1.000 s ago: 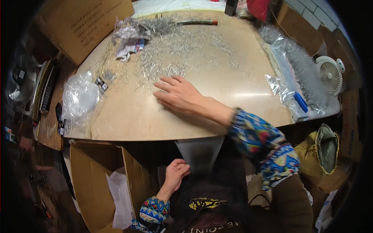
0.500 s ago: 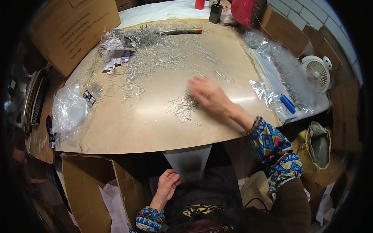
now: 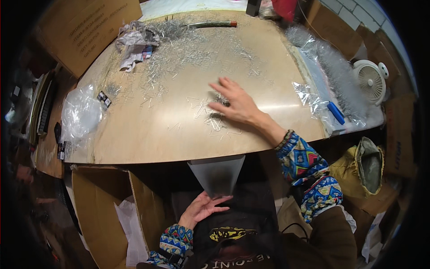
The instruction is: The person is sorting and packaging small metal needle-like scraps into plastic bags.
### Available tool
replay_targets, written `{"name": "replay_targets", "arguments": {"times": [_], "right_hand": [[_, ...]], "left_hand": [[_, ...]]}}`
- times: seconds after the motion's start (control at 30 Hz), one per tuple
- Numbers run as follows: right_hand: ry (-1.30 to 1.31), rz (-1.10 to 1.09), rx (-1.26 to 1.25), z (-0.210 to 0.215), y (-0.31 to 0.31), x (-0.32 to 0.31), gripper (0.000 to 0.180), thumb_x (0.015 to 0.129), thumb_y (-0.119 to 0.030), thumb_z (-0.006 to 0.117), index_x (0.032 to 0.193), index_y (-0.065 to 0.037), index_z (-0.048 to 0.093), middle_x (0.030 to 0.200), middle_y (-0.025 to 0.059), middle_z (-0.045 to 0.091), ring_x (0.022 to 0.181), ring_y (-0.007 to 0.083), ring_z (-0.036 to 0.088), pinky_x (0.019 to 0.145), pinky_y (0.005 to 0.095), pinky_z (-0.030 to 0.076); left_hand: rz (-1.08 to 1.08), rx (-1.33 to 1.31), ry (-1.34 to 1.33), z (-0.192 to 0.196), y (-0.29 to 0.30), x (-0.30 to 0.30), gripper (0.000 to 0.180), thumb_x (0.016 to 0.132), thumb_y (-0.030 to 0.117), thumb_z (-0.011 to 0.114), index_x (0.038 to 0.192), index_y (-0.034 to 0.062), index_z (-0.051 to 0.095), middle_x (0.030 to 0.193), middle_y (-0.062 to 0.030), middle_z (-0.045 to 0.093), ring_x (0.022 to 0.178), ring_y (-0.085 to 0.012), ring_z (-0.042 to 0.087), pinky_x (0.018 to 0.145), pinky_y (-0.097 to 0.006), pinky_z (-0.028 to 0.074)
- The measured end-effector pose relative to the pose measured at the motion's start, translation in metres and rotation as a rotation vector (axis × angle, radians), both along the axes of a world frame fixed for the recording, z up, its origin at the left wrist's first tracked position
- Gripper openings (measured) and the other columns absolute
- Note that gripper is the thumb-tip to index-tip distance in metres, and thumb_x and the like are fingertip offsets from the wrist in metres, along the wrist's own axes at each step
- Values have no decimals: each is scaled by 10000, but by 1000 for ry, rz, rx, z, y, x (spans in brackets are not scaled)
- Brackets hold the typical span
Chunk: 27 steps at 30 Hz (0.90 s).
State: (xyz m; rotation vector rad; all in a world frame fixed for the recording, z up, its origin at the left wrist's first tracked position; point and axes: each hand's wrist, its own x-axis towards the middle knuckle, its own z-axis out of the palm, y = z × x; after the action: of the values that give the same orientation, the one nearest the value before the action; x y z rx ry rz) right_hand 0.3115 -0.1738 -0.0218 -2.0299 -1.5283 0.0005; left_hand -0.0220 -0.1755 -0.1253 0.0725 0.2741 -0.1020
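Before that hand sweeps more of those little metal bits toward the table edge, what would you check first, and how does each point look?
1. Right hand flat on the small metal pins: ok, palm down on a cluster.
2. Clear plastic bag hanging below the table edge: ok, its mouth looks open.
3. Left hand supporting the bag: ok, fingers at its lower end.
4. Path from the pins to the edge: ok, only stray pins lie there.
5. How full the bag is: cannot tell, it is translucent and dark.
6. More pins waiting: ok, a large scatter lies farther back.
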Motion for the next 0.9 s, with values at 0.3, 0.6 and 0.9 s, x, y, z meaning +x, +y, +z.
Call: {"name": "replay_targets", "arguments": {"times": [0.3,0.6,0.9], "right_hand": [[-120,-45,-32,-1,-23,-125,512,926,-213,510,1277,149,420,1353,348,400,1320,453,342,1114,488,254],[612,154,-51,48,-87,-131,250,866,-43,574,1109,8,610,1215,167,586,1154,342,540,960,403,440],[-10,525,-328,-23,-117,-159,154,754,-113,620,887,-36,629,867,87,545,845,260,516,699,358,401]], "left_hand": [[-147,466,352,-22,-1,-1,113,858,-103,581,938,-116,659,1080,-216,647,1024,-255,645,947,-312,524],[-167,485,326,-27,4,-3,192,842,-113,590,1018,-82,661,1083,-160,658,1039,-232,639,950,-313,518],[-103,335,194,-10,-5,0,382,862,-99,573,1232,-31,508,1194,-149,604,1135,-233,587,999,-331,483]]}}
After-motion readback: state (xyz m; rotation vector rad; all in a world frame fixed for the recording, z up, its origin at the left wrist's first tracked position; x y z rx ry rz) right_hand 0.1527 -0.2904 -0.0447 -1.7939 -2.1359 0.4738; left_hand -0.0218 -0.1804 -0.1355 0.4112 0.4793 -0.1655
